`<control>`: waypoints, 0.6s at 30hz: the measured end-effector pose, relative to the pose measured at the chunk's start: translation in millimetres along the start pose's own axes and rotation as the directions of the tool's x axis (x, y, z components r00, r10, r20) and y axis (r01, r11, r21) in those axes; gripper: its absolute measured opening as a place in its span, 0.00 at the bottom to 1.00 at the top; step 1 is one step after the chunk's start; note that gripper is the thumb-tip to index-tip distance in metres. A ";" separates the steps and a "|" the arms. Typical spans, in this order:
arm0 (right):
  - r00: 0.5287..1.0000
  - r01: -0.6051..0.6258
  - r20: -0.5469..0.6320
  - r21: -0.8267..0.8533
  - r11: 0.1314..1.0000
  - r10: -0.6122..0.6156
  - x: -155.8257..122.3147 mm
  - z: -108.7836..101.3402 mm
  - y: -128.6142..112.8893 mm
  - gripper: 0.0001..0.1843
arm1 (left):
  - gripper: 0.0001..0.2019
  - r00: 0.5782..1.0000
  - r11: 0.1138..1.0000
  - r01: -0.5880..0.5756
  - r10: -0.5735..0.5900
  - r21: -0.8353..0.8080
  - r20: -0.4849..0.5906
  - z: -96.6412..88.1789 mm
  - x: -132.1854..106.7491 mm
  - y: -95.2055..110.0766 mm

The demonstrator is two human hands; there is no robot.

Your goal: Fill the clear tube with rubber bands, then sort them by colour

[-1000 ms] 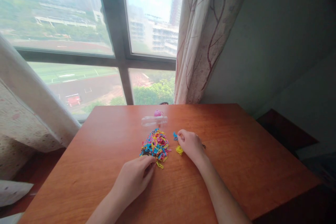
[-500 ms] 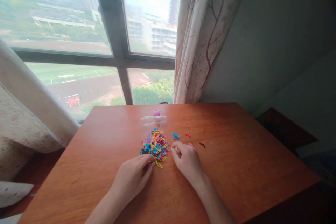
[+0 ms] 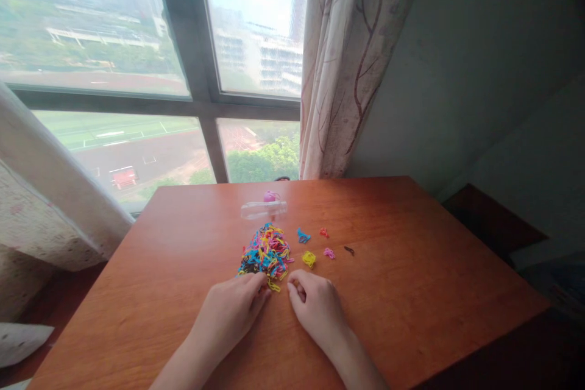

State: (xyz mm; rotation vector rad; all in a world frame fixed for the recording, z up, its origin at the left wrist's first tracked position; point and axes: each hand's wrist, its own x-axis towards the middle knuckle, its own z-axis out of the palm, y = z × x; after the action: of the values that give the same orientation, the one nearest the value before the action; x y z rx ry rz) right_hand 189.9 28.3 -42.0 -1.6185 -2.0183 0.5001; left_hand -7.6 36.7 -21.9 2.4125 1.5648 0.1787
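Observation:
A mixed heap of small coloured bands (image 3: 267, 250), which look like rubber bands, lies on the wooden table in pink, blue, yellow, red and black. At its near edge is my left hand (image 3: 233, 308), thumb and fingertips pinched together; whatever is between them is hidden. My right hand (image 3: 317, 304) rests just right of the heap with curled fingers, its thumb and forefinger tips close together. I cannot make out anything in them. Beyond it sits a small yellow cluster of bands (image 3: 309, 259), apart from the hand.
Small separate groups lie right of the heap: blue bands (image 3: 303, 236), red bands (image 3: 324, 232), pink bands (image 3: 329, 253) and black bands (image 3: 349, 250). Behind the heap are a clear plastic container (image 3: 264, 210) and a purple object (image 3: 270, 196). A window and curtains (image 3: 333, 73) stand beyond the table (image 3: 411, 256).
My right hand has drawn back toward me and slightly left, uncovering the yellow and pink clusters. My left hand stays at the heap's near edge. The view has shifted slightly.

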 end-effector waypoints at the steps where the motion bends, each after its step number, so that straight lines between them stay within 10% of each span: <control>1: 1.000 -0.002 -0.001 0.005 1.000 0.002 -0.1 0.2 0.0 0.07 | 0.10 1.000 1.000 -0.006 0.006 0.009 -0.005 0.4 0.1 -0.1; 18: 1.000 -0.004 0.005 0.023 1.000 0.003 -0.3 0.0 -0.1 0.06 | 0.08 0.986 0.988 -0.003 -0.023 -0.157 -0.163 4.7 -2.5 -8.9</control>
State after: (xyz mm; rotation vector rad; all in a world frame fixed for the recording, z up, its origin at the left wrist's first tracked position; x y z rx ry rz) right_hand 189.9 27.9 -42.1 -1.6088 -2.0062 0.5277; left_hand -15.3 37.1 -28.8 2.3181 1.5663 0.4921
